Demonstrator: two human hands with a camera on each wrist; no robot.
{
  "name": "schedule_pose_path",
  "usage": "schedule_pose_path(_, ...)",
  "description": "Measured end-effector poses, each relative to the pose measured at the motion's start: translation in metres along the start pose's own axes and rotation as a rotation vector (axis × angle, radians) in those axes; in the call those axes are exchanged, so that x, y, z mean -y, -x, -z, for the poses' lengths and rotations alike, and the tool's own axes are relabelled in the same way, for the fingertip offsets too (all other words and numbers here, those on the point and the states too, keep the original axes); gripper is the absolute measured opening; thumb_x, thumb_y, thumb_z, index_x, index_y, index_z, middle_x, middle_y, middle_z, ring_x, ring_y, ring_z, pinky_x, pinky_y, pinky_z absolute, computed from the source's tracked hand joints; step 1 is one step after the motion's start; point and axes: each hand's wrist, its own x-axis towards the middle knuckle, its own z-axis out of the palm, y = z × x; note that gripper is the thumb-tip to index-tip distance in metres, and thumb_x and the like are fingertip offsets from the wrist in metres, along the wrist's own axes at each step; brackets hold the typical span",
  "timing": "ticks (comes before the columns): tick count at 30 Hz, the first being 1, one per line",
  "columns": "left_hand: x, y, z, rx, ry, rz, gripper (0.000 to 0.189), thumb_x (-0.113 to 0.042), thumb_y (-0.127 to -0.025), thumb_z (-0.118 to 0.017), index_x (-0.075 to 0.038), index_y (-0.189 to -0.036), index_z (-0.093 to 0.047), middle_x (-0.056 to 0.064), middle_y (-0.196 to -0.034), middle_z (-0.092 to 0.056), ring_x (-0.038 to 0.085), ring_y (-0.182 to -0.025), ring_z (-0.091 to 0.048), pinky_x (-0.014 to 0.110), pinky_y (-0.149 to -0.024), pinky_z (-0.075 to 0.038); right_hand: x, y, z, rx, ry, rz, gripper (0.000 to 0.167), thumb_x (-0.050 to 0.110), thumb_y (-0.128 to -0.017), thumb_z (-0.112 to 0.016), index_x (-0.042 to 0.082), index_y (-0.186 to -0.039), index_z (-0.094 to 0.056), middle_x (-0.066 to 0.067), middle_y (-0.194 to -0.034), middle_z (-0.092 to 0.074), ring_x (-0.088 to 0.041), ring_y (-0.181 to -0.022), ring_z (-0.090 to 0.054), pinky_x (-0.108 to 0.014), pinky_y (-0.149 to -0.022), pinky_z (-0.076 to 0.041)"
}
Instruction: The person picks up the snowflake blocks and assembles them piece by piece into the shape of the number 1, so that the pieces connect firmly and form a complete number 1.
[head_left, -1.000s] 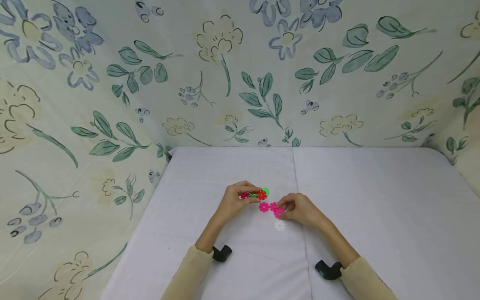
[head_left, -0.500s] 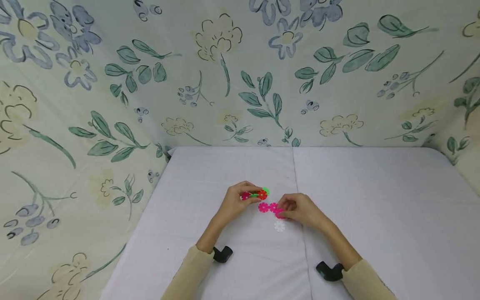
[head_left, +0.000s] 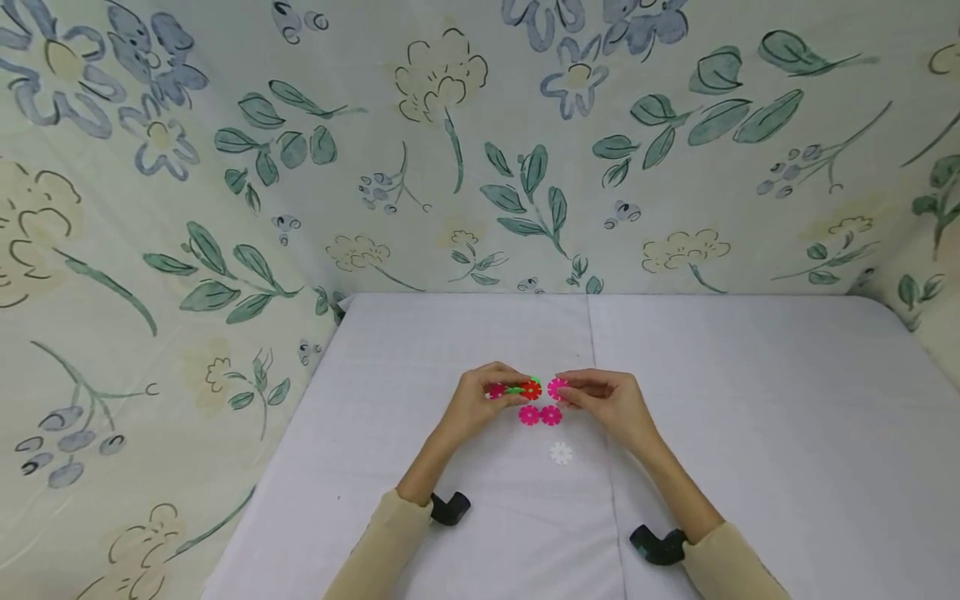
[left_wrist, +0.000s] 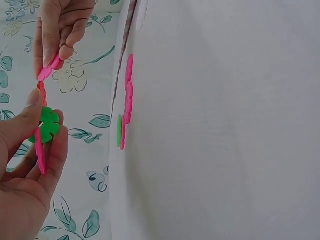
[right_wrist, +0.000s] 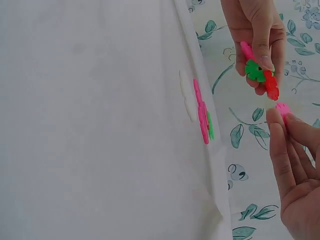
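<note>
Floral-print curtain [head_left: 450, 208] along far side and left; white-clothed table [head_left: 397, 350] in front. Left hand [head_left: 474, 400]: thumb and fingertips clamped on chain [left_wrist: 50, 131] of joined pink, green and red snowflake discs, held clear of cloth. Right hand [head_left: 611, 402]: thumb and fingers pinched on single pink snowflake disc [head_left: 556, 388], just right of chain's red end, small gap between. On cloth, nearer: pink disc pair [head_left: 529, 415], side by side; white snowflake disc [head_left: 561, 453] nearer still. Beige sleeves [head_left: 378, 546] on both arms.
</note>
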Motion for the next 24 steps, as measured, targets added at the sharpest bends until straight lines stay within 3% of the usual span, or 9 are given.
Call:
schedule_pose_path(4,-0.002,-0.001,-0.001,0.001,-0.009,0.000,0.032,-0.015,-0.087,-0.083,-0.009,-0.119,-0.078,0.001,-0.110,-0.076,0.016,-0.107,-0.066,0.032,-0.096,-0.057,0.003,0.000,-0.003,-0.029,-0.012,0.020,0.028,0.003,-0.092,-0.076,-0.006,-0.118,-0.074,-0.028,-0.109,-0.075,-0.018,-0.083,-0.080,-0.032,-0.074,-0.064)
schedule_pose_path(11,-0.001,-0.001,-0.001,0.014,-0.001,-0.004,0.031,-0.014,-0.089,-0.082,-0.011,-0.119,-0.079,0.000,-0.110,-0.075,0.015,-0.107,-0.066,0.036,-0.096,-0.057,0.004,0.001,-0.008,-0.048,0.009,0.041,0.027,0.005,-0.090,-0.079,-0.004,-0.115,-0.075,-0.027,-0.104,-0.076,-0.030,-0.082,-0.078,-0.026,-0.072,-0.063)
schedule_pose_path(18,-0.001,0.000,-0.003,0.029,0.028,-0.008,0.031,-0.011,-0.089,-0.081,-0.010,-0.120,-0.078,0.003,-0.111,-0.075,0.020,-0.109,-0.066,0.050,-0.098,-0.058,0.004,0.001,-0.011,-0.047,0.025,0.035,0.026,0.005,-0.091,-0.078,-0.003,-0.115,-0.075,-0.025,-0.105,-0.076,-0.015,-0.081,-0.078,-0.025,-0.072,-0.063)
schedule_pose_path(21,-0.001,0.000,-0.004,0.026,0.017,-0.007,0.032,-0.012,-0.089,-0.082,-0.007,-0.120,-0.078,0.004,-0.112,-0.075,0.021,-0.109,-0.066,0.045,-0.096,-0.059,0.005,0.002,-0.011,-0.044,0.030,0.032,0.026,0.007,-0.091,-0.079,-0.003,-0.115,-0.076,-0.024,-0.105,-0.077,-0.011,-0.080,-0.077,-0.025,-0.072,-0.063)
schedule_pose_path(24,-0.002,-0.001,-0.004,0.024,0.002,-0.008,0.032,-0.013,-0.088,-0.083,-0.007,-0.119,-0.078,0.004,-0.111,-0.075,0.023,-0.108,-0.067,0.033,-0.091,-0.060,0.006,0.002,-0.011,-0.048,0.034,0.032,0.026,0.007,-0.090,-0.079,-0.002,-0.114,-0.076,-0.023,-0.105,-0.077,-0.011,-0.080,-0.076,-0.025,-0.072,-0.063)
